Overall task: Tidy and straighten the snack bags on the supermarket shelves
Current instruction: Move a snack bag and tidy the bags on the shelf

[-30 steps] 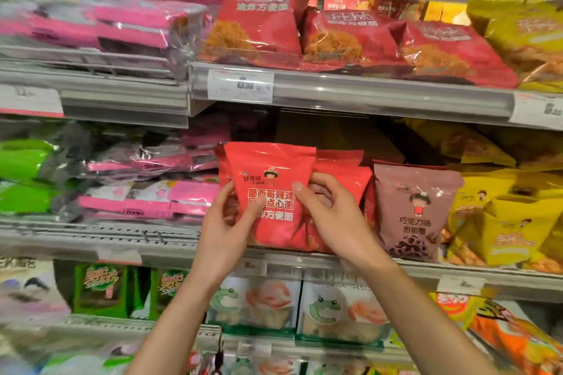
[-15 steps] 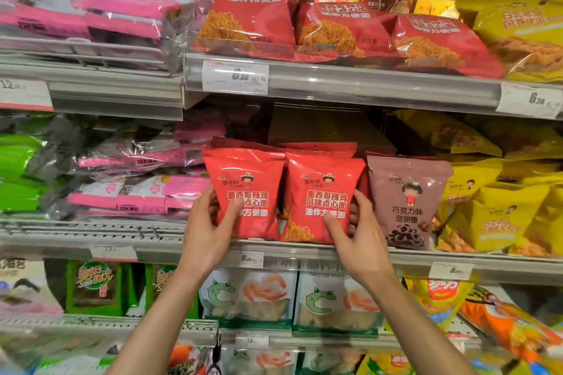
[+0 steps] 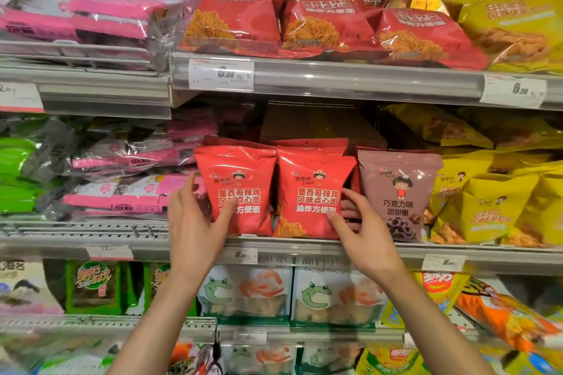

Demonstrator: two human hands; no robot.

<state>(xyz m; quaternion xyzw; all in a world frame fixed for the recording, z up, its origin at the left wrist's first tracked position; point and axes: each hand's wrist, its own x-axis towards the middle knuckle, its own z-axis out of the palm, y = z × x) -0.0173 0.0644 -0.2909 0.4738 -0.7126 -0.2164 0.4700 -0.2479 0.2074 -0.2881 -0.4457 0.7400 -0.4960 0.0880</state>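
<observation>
Two red snack bags stand upright side by side on the middle shelf (image 3: 304, 248). My left hand (image 3: 195, 222) grips the left red bag (image 3: 240, 179) at its lower left edge, thumb on the front and fingers behind. My right hand (image 3: 359, 231) pinches the right red bag (image 3: 313, 183) at its lower right corner, thumb on the front, fingers tucked between it and the brown chocolate bag (image 3: 399, 192). More red bags stand behind the front two.
Yellow bags (image 3: 487, 204) fill the shelf to the right, pink and green packs (image 3: 122, 192) lie to the left. Large red noodle bags (image 3: 243, 12) sit on the shelf above. White bags with a green crocodile (image 3: 243, 292) stand on the shelf below.
A second ago both hands held one red bag with another hidden behind. The two red bags now stand side by side, one hand on each, and the hands have spread apart.
</observation>
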